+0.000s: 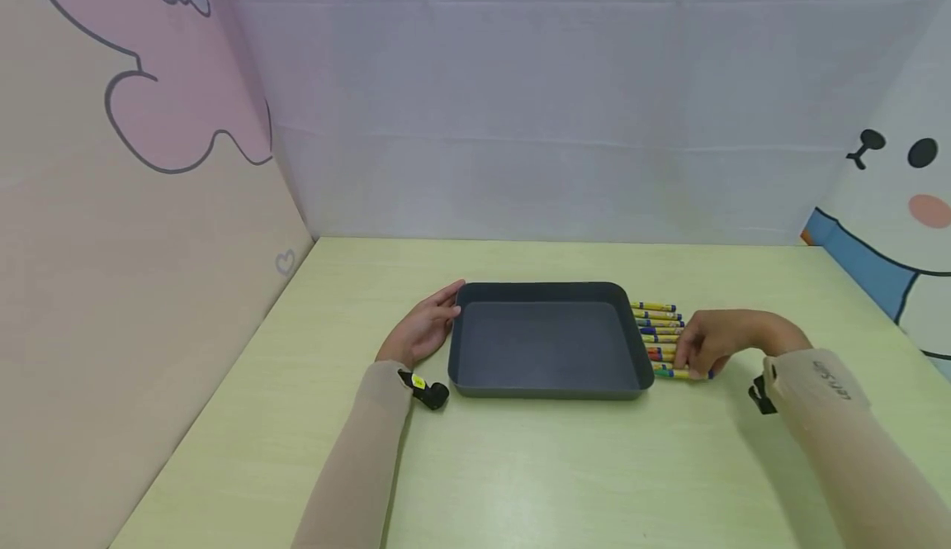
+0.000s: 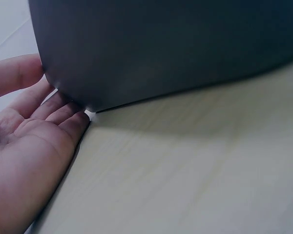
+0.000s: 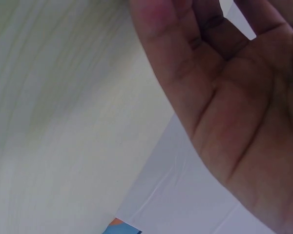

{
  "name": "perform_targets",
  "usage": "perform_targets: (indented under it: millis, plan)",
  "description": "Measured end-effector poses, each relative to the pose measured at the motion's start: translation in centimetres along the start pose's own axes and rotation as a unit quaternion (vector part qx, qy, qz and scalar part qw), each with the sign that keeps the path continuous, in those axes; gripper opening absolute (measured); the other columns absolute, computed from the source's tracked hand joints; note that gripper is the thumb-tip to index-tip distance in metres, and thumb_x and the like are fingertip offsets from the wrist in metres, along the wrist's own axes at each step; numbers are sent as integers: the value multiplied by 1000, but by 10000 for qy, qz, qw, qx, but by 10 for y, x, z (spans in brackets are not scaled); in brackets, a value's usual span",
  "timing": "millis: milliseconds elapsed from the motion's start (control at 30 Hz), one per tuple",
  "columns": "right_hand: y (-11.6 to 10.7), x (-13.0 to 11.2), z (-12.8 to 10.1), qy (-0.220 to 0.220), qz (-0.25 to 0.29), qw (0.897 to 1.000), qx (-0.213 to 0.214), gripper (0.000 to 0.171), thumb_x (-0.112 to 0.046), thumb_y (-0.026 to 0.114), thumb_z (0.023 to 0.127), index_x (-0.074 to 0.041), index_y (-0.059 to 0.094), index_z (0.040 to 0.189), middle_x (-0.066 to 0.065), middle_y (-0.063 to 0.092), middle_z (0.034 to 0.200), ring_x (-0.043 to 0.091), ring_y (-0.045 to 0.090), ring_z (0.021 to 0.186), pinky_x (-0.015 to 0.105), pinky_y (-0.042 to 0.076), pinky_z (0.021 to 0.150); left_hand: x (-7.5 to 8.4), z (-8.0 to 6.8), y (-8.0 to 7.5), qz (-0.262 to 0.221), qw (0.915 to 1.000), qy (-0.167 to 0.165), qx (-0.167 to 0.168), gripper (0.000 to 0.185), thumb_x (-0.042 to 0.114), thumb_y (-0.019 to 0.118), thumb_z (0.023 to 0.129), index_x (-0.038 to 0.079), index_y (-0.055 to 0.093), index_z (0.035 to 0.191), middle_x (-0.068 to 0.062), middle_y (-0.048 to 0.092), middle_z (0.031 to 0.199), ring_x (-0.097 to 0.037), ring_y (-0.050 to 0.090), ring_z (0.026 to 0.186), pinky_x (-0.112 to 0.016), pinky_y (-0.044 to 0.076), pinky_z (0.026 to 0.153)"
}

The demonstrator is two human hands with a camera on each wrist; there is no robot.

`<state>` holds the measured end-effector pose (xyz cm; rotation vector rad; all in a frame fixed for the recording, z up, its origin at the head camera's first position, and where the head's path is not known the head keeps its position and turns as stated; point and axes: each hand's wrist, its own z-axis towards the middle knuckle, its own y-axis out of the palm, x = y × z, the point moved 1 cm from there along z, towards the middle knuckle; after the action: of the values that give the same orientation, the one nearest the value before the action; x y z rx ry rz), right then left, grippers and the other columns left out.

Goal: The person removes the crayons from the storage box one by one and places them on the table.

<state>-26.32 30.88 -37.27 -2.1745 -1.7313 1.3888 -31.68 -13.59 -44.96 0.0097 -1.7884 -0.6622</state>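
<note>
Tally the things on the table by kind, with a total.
Dark tray: 1, empty inside
Markers: 9 or so in a row right of the tray; some are hidden under the right hand, so the count is approximate
Total: about 10
The left hand touches the tray's left corner.

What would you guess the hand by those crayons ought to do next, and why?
Probably close the right hand on the nearest crayon and lift it toward the tray. Its fingers already rest on the row of crayons beside the tray, the tray is empty, and the left hand steadies its far side.
</note>
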Motion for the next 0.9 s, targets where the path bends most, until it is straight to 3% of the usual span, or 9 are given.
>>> perform_targets:
  millis: [200,600,900]
  plan:
    - [2,0,4,29,-143,9998,148,18,-2,72,76,-3,71,94,-2,63,74,10,55,68,30,51,66,1,-1,0,-32,10000,-5,-47,62,-9,39,97,10,24,153,3,13,162,-8,29,132,-14,43,85]
    - [1,1,3,-429,-120,9988,195,17,-2,72,78,1,68,94,2,62,74,9,51,63,31,48,62,0,-1,1,5,10000,36,-77,62,-10,38,97,11,24,154,1,6,163,-11,13,145,-15,42,86]
    - [2,-2,2,-370,-38,9992,167,18,-4,72,79,2,67,95,2,61,74,9,50,63,30,47,62,-1,0,1,50,10000,31,-16,62,-10,39,97,10,24,153,0,9,163,-12,20,141,-15,42,84]
